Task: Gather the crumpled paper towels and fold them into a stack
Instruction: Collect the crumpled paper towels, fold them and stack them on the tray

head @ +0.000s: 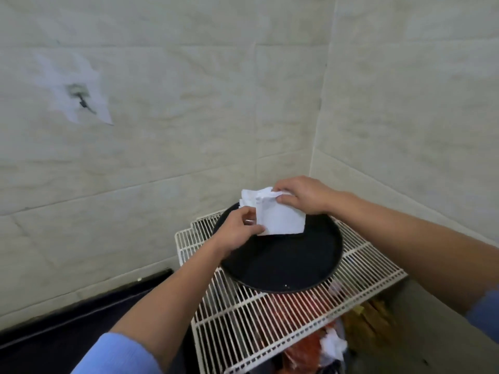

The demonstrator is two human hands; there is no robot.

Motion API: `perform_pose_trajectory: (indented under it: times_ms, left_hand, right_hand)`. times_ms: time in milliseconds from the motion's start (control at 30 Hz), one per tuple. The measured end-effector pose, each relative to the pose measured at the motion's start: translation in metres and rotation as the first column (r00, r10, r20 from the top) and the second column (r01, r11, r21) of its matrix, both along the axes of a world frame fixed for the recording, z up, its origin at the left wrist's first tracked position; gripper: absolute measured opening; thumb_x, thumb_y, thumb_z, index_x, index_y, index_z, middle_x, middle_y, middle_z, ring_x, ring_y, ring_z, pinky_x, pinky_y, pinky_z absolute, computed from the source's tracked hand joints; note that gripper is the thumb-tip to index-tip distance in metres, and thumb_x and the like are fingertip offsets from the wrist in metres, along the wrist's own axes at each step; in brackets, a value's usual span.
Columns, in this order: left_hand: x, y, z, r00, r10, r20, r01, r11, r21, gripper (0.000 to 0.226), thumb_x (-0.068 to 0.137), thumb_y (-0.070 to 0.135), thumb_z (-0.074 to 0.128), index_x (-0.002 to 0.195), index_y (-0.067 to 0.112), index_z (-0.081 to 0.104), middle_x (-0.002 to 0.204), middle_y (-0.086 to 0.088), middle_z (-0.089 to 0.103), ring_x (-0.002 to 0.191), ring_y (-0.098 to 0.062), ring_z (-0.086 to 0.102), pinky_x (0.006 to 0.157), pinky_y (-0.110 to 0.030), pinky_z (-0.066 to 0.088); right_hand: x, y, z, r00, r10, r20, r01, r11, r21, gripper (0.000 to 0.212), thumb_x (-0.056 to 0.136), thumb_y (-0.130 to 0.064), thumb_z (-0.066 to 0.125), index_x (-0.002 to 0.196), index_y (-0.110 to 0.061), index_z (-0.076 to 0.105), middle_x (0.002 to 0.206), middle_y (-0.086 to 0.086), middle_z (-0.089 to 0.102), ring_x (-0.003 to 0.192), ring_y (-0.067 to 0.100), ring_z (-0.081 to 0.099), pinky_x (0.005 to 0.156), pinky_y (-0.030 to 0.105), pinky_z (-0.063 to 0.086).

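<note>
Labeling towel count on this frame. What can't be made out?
Head view: count of paper towels in the bundle; layers overlap, left hand and right hand cover its edges.
Head view: far rim of the black tray, behind towels and hands.
Head view: red and orange items under the wire rack, blurred, barred by its grid.
Head view: white wad below the rack, too blurred to identify.

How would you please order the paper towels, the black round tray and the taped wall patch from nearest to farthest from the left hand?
1. The paper towels: pinched in the left hand itself.
2. The black round tray: just beneath the hand, on the wire rack.
3. The taped wall patch: far up on the wall, to the left.
</note>
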State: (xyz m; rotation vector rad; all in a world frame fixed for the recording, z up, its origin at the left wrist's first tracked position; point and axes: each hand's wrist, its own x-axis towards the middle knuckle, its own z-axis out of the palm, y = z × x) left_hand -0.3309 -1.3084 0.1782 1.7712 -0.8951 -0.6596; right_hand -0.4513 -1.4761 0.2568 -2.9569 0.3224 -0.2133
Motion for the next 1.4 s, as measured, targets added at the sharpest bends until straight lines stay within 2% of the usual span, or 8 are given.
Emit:
perform_pose_trajectory:
  times_ms: [133, 200, 367, 600, 733, 833, 1100, 1400]
  left_hand:
    - [0.010, -0.030, -0.003, 0.969, 0.243, -0.044, -0.245, 0.969, -0.039, 0.006, 0.082, 0.004, 0.068, 0.086, 0.004, 0.063, 0.083, -0.021, 0.066, 0.071, -0.024, 0.061, 0.076, -0.045, 0.055]
    - [0.010, -0.040, -0.002, 0.939, 0.335, -0.075, -0.339, 0.939, -0.050, 0.014, 0.084, -0.001, 0.064, 0.077, 0.009, 0.058, 0.071, -0.011, 0.060, 0.061, -0.021, 0.056, 0.063, -0.037, 0.052]
    - [0.016, -0.056, -0.002, 0.892, 0.445, -0.084, -0.446, 0.895, 0.001, 0.012, 0.085, 0.000, 0.064, 0.092, -0.001, 0.055, 0.070, -0.018, 0.059, 0.044, -0.019, 0.057, 0.045, -0.027, 0.049]
    - [0.030, -0.061, -0.015, 0.867, 0.487, 0.108, -0.495, 0.867, 0.059, 0.016, 0.079, 0.005, 0.067, 0.088, 0.011, 0.054, 0.064, -0.010, 0.060, 0.053, -0.028, 0.063, 0.051, -0.035, 0.053]
    - [0.033, -0.059, -0.023, 0.851, 0.501, 0.155, -0.513, 0.858, 0.041, 0.018, 0.076, 0.013, 0.070, 0.079, 0.021, 0.055, 0.063, -0.009, 0.062, 0.061, -0.032, 0.065, 0.062, -0.042, 0.055]
    - [0.035, -0.050, -0.028, 0.824, 0.560, 0.085, -0.562, 0.827, -0.011, 0.010, 0.083, 0.016, 0.068, 0.087, 0.016, 0.059, 0.070, -0.013, 0.065, 0.057, -0.027, 0.063, 0.054, -0.034, 0.051]
    - [0.045, 0.000, -0.045, 0.775, 0.631, 0.026, -0.631, 0.775, -0.005, 0.004, 0.091, 0.015, 0.059, 0.093, 0.012, 0.059, 0.071, -0.011, 0.065, 0.054, -0.016, 0.059, 0.041, -0.016, 0.038]
    - [0.045, 0.058, -0.037, 0.792, 0.560, 0.243, -0.591, 0.803, 0.080, 0.007, 0.092, 0.025, 0.059, 0.091, 0.018, 0.059, 0.074, -0.008, 0.068, 0.067, -0.026, 0.067, 0.063, -0.039, 0.054]
  right_hand:
    - [0.048, -0.044, -0.005, 0.992, 0.125, 0.005, -0.125, 0.986, 0.109, 0.021, 0.095, -0.026, 0.053, 0.111, -0.015, 0.062, 0.110, 0.004, 0.063, 0.100, 0.025, 0.056, 0.083, 0.038, 0.044]
    - [0.070, -0.060, -0.010, 0.987, 0.157, 0.017, -0.158, 0.976, 0.152, 0.019, 0.093, -0.025, 0.056, 0.108, -0.015, 0.063, 0.108, 0.003, 0.064, 0.099, 0.021, 0.056, 0.083, 0.036, 0.044]
    - [0.119, -0.086, -0.028, 0.990, 0.136, 0.033, -0.140, 0.959, 0.247, 0.018, 0.085, -0.029, 0.066, 0.102, -0.025, 0.066, 0.097, -0.010, 0.057, 0.099, 0.016, 0.056, 0.077, 0.028, 0.040]
    - [0.140, -0.091, -0.061, 0.994, 0.097, -0.059, -0.085, 0.979, 0.187, 0.020, 0.087, -0.041, 0.063, 0.103, -0.030, 0.064, 0.111, -0.008, 0.063, 0.103, 0.016, 0.057, 0.080, 0.033, 0.045]
    - [0.129, -0.087, -0.074, 0.995, 0.098, 0.027, -0.098, 0.995, -0.002, 0.035, 0.092, -0.040, 0.054, 0.125, -0.028, 0.056, 0.129, -0.004, 0.052, 0.121, 0.019, 0.046, 0.097, 0.039, 0.040]
    - [0.118, -0.072, -0.080, 0.959, 0.164, 0.231, -0.146, 0.985, -0.092, 0.039, 0.098, -0.034, 0.043, 0.135, -0.025, 0.049, 0.143, -0.003, 0.043, 0.132, 0.019, 0.037, 0.106, 0.038, 0.032]
    - [0.125, -0.046, -0.103, 0.969, 0.248, 0.015, -0.247, 0.969, -0.015, 0.052, 0.103, -0.042, 0.027, 0.152, -0.023, 0.023, 0.159, -0.006, 0.021, 0.146, 0.009, 0.017, 0.115, 0.034, 0.018]
    - [0.113, -0.028, -0.077, 0.973, 0.228, 0.032, -0.225, 0.971, -0.077, 0.052, 0.101, -0.049, 0.024, 0.148, -0.029, 0.032, 0.158, -0.006, 0.023, 0.145, 0.014, 0.020, 0.115, 0.039, 0.018]
